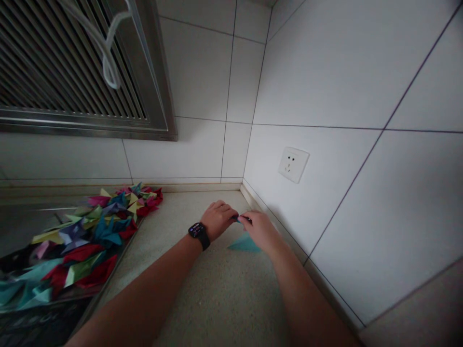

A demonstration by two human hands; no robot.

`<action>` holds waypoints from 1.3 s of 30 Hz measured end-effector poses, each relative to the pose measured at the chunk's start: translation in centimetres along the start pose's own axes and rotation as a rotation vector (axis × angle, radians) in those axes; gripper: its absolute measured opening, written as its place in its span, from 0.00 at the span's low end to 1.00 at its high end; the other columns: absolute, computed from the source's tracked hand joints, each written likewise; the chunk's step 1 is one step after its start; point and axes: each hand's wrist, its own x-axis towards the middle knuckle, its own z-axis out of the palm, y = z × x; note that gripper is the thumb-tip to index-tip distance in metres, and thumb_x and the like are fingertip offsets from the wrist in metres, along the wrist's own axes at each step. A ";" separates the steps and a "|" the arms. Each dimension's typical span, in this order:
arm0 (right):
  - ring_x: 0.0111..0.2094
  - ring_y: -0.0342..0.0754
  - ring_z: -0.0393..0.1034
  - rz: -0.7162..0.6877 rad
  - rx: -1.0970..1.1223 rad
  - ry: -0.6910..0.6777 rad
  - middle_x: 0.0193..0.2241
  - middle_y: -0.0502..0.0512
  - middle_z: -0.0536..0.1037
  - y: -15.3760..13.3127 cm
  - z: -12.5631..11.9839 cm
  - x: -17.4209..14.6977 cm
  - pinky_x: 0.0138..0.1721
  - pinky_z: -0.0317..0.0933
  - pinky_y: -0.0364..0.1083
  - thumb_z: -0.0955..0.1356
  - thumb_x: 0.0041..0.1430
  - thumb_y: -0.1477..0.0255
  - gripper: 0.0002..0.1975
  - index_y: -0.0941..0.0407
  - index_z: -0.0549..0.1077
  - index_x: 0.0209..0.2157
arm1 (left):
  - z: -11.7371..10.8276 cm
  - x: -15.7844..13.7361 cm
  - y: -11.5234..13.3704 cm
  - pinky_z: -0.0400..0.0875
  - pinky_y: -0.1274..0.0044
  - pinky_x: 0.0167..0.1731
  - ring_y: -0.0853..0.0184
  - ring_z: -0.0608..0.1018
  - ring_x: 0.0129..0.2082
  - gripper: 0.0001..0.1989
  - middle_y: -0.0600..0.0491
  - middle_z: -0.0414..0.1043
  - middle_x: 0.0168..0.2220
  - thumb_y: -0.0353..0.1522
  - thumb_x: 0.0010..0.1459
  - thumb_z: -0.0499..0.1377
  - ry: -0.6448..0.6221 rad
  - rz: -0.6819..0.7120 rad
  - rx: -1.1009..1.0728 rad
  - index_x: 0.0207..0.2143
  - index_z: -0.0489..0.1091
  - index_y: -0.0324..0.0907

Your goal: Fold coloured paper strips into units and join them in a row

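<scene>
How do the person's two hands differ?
The left hand has a black watch at its wrist; the right hand's wrist is bare. The right hand partly hides some teal paper; the left hand does not. Both pinch a small bluish piece.

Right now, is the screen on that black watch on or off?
On. The black watch beside the left hand shows small, bright marks on its dark screen, though they are too small to read.
</scene>
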 end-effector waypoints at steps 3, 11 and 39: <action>0.35 0.47 0.70 -0.052 -0.016 0.004 0.33 0.55 0.77 0.0 0.1 0.0 0.38 0.59 0.43 0.67 0.58 0.71 0.08 0.56 0.78 0.37 | 0.6 -0.3 -0.3 0.66 0.74 0.43 0.66 0.71 0.40 0.10 0.49 0.70 0.40 0.35 0.63 0.53 -0.014 -0.029 -0.106 0.44 0.70 0.42; 0.38 0.47 0.71 -0.035 -0.045 0.008 0.35 0.57 0.78 0.4 0.3 0.2 0.41 0.60 0.43 0.65 0.60 0.73 0.09 0.56 0.78 0.39 | 1.7 -0.8 -0.9 0.68 0.74 0.42 0.66 0.73 0.41 0.12 0.49 0.70 0.40 0.37 0.65 0.50 -0.077 -0.042 -0.249 0.46 0.67 0.42; 0.27 0.45 0.72 0.193 0.232 0.133 0.29 0.53 0.78 1.0 0.9 0.6 0.31 0.62 0.43 0.60 0.62 0.67 0.12 0.56 0.73 0.35 | 1.3 0.0 1.2 0.69 0.73 0.45 0.65 0.72 0.44 0.16 0.48 0.68 0.44 0.25 0.62 0.49 0.005 -0.073 -0.240 0.51 0.64 0.42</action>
